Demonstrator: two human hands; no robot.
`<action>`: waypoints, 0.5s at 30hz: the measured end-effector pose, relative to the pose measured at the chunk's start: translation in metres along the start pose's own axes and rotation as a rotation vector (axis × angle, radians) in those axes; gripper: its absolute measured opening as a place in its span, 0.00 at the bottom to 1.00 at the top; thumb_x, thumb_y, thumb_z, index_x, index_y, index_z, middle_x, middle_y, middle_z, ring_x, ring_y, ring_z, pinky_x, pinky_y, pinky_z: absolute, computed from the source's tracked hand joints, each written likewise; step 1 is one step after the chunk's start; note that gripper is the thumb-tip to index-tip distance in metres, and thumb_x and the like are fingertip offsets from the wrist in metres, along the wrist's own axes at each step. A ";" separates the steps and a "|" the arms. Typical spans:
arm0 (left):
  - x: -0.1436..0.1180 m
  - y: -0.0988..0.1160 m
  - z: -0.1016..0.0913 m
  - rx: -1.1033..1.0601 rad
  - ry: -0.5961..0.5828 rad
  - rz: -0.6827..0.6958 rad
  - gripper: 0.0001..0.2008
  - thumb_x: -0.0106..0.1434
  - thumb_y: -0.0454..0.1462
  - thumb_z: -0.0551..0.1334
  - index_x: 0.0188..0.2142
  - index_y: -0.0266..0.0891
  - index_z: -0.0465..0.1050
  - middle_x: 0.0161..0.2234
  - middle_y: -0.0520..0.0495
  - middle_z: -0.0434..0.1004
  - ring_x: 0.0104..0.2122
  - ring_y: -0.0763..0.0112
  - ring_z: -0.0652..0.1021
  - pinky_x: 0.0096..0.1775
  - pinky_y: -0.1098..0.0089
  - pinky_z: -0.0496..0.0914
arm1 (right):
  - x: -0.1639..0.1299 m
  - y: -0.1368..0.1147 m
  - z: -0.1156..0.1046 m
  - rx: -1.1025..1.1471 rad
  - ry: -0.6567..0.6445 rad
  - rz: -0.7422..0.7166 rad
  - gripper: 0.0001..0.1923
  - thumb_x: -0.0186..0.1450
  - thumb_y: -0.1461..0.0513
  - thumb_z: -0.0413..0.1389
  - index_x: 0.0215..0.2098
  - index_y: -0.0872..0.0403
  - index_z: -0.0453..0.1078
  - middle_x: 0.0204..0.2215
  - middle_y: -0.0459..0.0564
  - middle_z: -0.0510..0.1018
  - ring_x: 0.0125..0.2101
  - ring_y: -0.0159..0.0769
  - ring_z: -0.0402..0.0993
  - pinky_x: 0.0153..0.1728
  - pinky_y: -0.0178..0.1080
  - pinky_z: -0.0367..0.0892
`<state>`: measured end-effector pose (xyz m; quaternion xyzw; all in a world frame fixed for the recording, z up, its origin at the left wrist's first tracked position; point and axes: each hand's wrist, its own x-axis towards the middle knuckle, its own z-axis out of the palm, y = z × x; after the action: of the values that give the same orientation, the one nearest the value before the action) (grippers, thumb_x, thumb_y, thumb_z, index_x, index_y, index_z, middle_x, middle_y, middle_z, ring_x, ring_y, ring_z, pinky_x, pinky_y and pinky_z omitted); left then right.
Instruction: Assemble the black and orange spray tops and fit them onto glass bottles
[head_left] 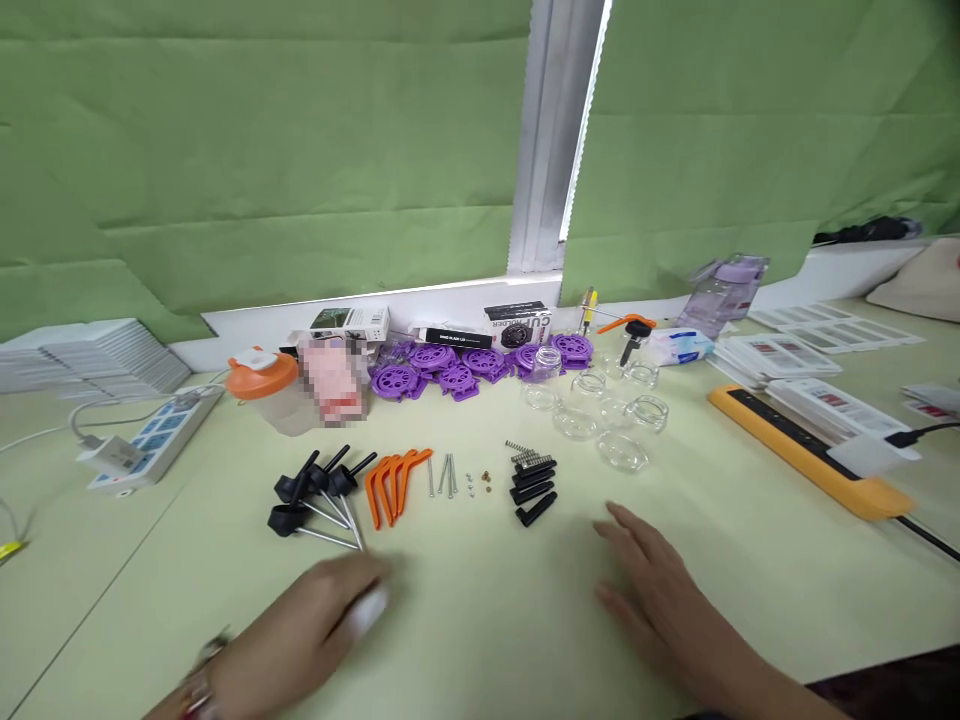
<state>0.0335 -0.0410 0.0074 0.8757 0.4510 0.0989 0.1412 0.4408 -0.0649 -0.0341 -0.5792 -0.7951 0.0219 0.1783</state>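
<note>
My left hand (322,615) is at the lower left, blurred, its fingers curled together. A white patch covers the thumb area, and whatever the fingers hold, if anything, is hidden. Just beyond its knuckles lie several black knobs with metal rods (330,515), one rod end reaching close to the hand. My right hand (664,595) hovers or rests over the table at the right, fingers apart and holding nothing. Between and beyond the hands are orange curved levers (390,485), long screws (448,475), small nuts (470,485), brass-coloured bits (487,480), springs (531,459) and black clips (535,508).
Purple perforated discs (457,380) and clear round jars (622,452) stand farther back. A white power strip (157,435) and orange-lidded cup (262,378) are left; an orange power strip (810,455) and paper cards (780,355) are right. A green curtain (262,150) hangs behind.
</note>
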 end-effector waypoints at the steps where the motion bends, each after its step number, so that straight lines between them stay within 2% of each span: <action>1: 0.028 0.008 -0.001 0.036 0.003 0.017 0.14 0.66 0.37 0.51 0.50 0.43 0.66 0.48 0.44 0.71 0.45 0.66 0.74 0.45 0.65 0.71 | 0.018 -0.008 -0.004 0.006 -0.040 -0.027 0.26 0.65 0.52 0.46 0.59 0.52 0.56 0.61 0.57 0.54 0.58 0.49 0.54 0.51 0.51 0.63; 4: 0.093 0.029 0.009 0.173 0.126 0.178 0.19 0.66 0.38 0.49 0.55 0.37 0.61 0.56 0.37 0.64 0.55 0.58 0.66 0.53 0.57 0.65 | 0.063 -0.025 -0.011 0.013 -0.124 -0.141 0.29 0.66 0.50 0.44 0.62 0.51 0.52 0.65 0.55 0.46 0.62 0.50 0.44 0.56 0.53 0.55; 6: 0.117 0.035 0.021 0.238 0.108 0.269 0.24 0.66 0.43 0.50 0.60 0.38 0.54 0.62 0.38 0.55 0.60 0.56 0.59 0.57 0.54 0.58 | 0.086 -0.032 -0.007 -0.005 -0.125 -0.176 0.30 0.66 0.49 0.42 0.63 0.50 0.51 0.65 0.54 0.45 0.63 0.51 0.40 0.57 0.54 0.51; 10: 0.131 0.034 0.039 0.294 0.047 0.331 0.35 0.65 0.52 0.47 0.64 0.35 0.40 0.65 0.36 0.41 0.64 0.55 0.46 0.61 0.53 0.48 | 0.116 -0.034 0.013 -0.025 -0.129 -0.194 0.32 0.66 0.47 0.40 0.63 0.52 0.50 0.64 0.55 0.47 0.63 0.52 0.37 0.59 0.55 0.44; 15: 0.133 0.031 0.043 0.305 -0.022 0.353 0.39 0.63 0.55 0.44 0.65 0.33 0.35 0.65 0.35 0.39 0.64 0.54 0.43 0.61 0.52 0.42 | 0.126 -0.034 0.031 -0.020 -0.166 -0.191 0.34 0.65 0.45 0.39 0.64 0.53 0.49 0.64 0.54 0.47 0.63 0.53 0.37 0.59 0.56 0.42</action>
<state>0.1467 0.0440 -0.0165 0.9532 0.2991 0.0432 -0.0070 0.3663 0.0467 -0.0226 -0.4989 -0.8588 0.0448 0.1071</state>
